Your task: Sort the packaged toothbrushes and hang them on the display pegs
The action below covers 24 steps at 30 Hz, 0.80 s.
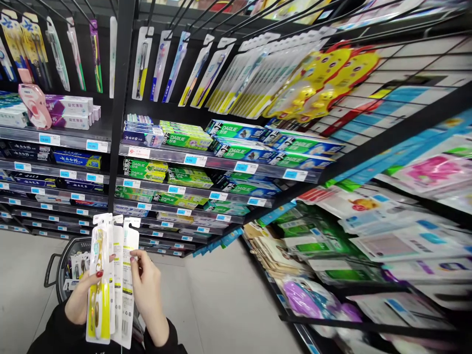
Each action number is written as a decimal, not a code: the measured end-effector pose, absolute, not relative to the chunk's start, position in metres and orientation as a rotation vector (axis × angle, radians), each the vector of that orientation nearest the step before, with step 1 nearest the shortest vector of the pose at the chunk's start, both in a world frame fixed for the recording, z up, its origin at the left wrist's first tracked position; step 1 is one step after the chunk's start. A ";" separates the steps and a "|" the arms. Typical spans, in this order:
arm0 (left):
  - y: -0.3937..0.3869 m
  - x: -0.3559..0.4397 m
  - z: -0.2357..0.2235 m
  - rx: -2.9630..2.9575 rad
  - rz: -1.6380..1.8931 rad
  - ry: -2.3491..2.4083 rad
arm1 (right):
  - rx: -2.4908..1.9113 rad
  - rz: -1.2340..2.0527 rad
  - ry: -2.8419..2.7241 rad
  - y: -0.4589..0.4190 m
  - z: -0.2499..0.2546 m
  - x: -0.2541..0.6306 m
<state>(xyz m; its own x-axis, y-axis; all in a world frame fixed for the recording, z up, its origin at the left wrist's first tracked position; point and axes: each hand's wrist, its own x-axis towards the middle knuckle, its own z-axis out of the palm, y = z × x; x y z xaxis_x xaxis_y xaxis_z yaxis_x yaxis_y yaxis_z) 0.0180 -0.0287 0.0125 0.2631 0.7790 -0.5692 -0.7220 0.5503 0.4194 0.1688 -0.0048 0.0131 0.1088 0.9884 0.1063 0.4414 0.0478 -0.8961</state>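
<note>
Several packaged toothbrushes (103,309) are fanned out upright in front of me. My left hand (79,297) grips them from the left, its thumb lying across the front pack, which has a clear window and a yellow lower half. The fingers of my right hand (148,287) pinch the edge of the rightmost toothbrush pack (127,275), whose printed back faces me. Behind the packs, a dark shopping basket (62,275) holds more packaged items, partly covered by my left hand and the packs.
Toothbrush packs (232,83) hang from hooks ahead, above shelves of toothpaste boxes (188,135) with price tags. A pink bottle (35,105) stands on the left shelf. Along the right runs a rack of bagged goods (313,300). Grey floor tiles (217,295) lie between.
</note>
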 end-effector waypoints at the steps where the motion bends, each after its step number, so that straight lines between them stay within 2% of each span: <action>1: -0.028 0.017 0.011 0.078 1.003 0.805 | -1.519 0.783 -1.481 -0.005 0.013 0.168; 9: -0.030 0.014 0.000 0.111 0.968 0.655 | -1.573 0.670 -1.531 -0.004 0.011 0.161; 16: -0.033 0.018 -0.005 0.151 0.938 0.672 | -1.336 0.988 -1.579 -0.007 0.008 0.151; 21: -0.032 0.022 -0.007 0.119 0.958 0.769 | -1.474 0.633 -1.430 -0.015 0.005 0.152; 24: -0.033 0.024 -0.005 0.148 0.954 0.849 | -1.442 0.593 -1.485 -0.016 0.011 0.155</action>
